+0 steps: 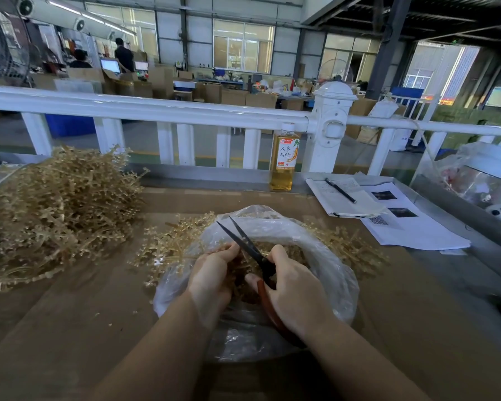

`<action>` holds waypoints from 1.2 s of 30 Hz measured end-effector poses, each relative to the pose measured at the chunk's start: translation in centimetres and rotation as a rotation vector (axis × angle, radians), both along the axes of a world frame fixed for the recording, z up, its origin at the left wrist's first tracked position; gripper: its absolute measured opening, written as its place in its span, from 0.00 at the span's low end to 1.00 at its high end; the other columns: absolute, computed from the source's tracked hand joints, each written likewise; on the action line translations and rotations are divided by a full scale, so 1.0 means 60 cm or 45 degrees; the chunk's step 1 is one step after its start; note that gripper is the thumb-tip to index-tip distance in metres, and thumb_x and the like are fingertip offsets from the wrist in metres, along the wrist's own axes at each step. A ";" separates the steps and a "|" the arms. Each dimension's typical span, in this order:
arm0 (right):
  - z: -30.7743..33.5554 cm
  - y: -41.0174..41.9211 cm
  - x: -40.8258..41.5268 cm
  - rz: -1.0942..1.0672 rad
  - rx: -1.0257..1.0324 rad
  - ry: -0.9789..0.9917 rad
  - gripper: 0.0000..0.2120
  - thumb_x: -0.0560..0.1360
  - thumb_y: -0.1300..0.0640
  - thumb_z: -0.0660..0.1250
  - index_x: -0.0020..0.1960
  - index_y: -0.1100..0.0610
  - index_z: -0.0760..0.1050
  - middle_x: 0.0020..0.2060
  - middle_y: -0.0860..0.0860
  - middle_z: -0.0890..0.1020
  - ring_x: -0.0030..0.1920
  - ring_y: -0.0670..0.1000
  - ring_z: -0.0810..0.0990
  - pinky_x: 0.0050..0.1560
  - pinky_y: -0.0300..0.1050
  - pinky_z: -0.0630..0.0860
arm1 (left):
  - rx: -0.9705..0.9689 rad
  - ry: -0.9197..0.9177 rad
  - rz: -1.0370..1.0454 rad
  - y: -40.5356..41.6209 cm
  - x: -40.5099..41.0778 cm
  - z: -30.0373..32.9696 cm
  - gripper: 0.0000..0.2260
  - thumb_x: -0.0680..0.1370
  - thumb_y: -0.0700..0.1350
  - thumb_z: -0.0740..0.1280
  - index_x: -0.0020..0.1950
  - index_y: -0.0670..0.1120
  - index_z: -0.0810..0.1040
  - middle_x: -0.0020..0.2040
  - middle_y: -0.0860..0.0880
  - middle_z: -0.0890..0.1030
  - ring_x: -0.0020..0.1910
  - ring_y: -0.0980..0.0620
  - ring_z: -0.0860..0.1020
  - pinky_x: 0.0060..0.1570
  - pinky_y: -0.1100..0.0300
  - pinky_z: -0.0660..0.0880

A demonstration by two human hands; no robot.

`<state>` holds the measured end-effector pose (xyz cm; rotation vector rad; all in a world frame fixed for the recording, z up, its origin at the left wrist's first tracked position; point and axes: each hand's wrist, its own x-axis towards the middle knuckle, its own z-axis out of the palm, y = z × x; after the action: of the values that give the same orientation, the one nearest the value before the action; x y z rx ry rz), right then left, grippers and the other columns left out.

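The right hand [297,290] is clenched around the red handles of the scissors [261,260], whose dark blades stand apart and point away over the open clear plastic bag [331,273] at mid-table. The left hand [211,273] pinches what looks like a beige plastic sprig [180,256] just beside the blades, though its fingertips are partly hidden. A large pile of sprigs [55,204] lies well to the left; a tea bottle [284,160] stands at the far edge, near a notebook [356,205] with a pen [340,190] on it.
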<state>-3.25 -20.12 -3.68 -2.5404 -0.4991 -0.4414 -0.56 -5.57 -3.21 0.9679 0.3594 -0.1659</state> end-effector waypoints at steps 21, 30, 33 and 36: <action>0.013 -0.002 -0.005 0.003 -0.039 0.058 0.16 0.76 0.39 0.63 0.49 0.47 0.60 0.35 0.42 0.73 0.32 0.40 0.70 0.30 0.29 0.63 | 0.087 -0.003 -0.016 -0.001 -0.006 0.007 0.10 0.76 0.43 0.68 0.52 0.37 0.79 0.41 0.41 0.83 0.36 0.44 0.83 0.29 0.57 0.78; 0.023 -0.011 -0.009 -0.109 0.143 0.062 0.13 0.76 0.44 0.65 0.47 0.49 0.64 0.33 0.42 0.74 0.31 0.39 0.71 0.30 0.30 0.68 | 0.223 -0.092 -0.174 -0.010 -0.016 0.028 0.08 0.73 0.38 0.62 0.50 0.36 0.74 0.43 0.39 0.77 0.41 0.42 0.78 0.48 0.47 0.77; 0.023 -0.014 -0.009 -0.133 0.173 0.077 0.12 0.77 0.45 0.66 0.46 0.49 0.64 0.35 0.41 0.75 0.31 0.37 0.71 0.32 0.29 0.69 | 0.197 -0.143 -0.192 -0.002 -0.014 0.022 0.11 0.72 0.29 0.59 0.53 0.31 0.73 0.43 0.36 0.79 0.42 0.41 0.79 0.53 0.48 0.77; 0.021 -0.010 -0.013 -0.141 0.169 0.055 0.13 0.75 0.43 0.67 0.47 0.47 0.65 0.32 0.39 0.72 0.31 0.34 0.70 0.34 0.25 0.68 | 0.211 -0.194 -0.026 0.000 -0.012 0.015 0.10 0.77 0.27 0.60 0.52 0.38 0.75 0.33 0.44 0.82 0.34 0.48 0.82 0.32 0.57 0.80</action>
<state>-4.00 -20.74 -2.44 -2.4512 -0.3044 -0.4438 -1.30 -5.58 -2.32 1.1408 0.2257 -0.0813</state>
